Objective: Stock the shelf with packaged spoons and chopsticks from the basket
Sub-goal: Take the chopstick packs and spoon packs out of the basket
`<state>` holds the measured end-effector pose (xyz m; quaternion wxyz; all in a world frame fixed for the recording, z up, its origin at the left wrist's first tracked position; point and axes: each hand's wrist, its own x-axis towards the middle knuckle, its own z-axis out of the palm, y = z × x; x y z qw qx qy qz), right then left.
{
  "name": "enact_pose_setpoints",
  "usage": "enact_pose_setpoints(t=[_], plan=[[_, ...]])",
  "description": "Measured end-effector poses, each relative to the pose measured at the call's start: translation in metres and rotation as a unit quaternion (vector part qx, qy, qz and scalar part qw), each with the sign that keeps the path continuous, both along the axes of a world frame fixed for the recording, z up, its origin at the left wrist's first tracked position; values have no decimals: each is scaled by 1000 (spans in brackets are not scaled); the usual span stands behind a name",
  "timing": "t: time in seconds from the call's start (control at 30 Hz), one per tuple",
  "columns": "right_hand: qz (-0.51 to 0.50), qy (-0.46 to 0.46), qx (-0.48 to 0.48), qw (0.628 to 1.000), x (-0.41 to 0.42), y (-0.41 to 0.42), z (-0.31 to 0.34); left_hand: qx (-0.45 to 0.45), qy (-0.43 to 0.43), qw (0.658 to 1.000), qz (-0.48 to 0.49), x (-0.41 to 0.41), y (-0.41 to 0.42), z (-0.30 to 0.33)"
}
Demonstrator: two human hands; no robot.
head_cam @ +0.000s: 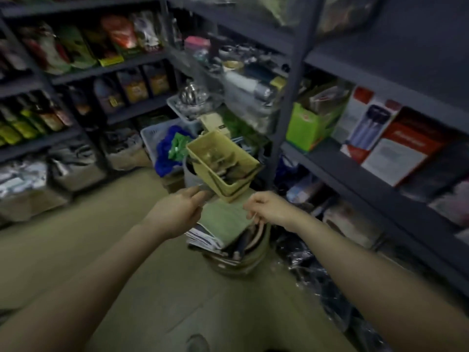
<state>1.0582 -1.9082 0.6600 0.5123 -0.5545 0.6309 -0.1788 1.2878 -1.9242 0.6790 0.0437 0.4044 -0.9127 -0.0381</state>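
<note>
A yellow-green basket (243,158) hangs tilted in the middle of the aisle, with several blurred packaged utensils lying inside it. My left hand (180,209) pinches a grey part at the basket's lower left corner, which looks like its handle. My right hand (269,208) is just right of the basket's underside with its fingers curled. A thin pale strip shows under those fingers, and blur hides whether they grip it. Along the right side runs the dark grey metal shelf (360,171).
Directly under the basket stands a bucket (241,262) stuffed with a green folder and papers. A blue crate (149,138) of blue and green goods sits behind it. A green box (309,128) and red-white cartons (390,148) fill the right shelf. Dark plastic bags lie below it.
</note>
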Motion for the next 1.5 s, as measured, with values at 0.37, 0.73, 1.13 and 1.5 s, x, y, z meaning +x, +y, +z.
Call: enact_pose_setpoints(t=[0.37,0.73,1.13,1.5], plan=[[-95,173,9,980,28,-161,-101,68,-54,992,-93,64,-207,-73],[-575,-185,172,778,-8,-259,-193,242,60,948,-197,40,-362,-129],[-670,-59,-48,738,55,-254,-29,644,24,758,-105,-13,-419,-124],[-725,-442,-109,516,158,-267,-59,830,251,470,164,-11,-443,-100]])
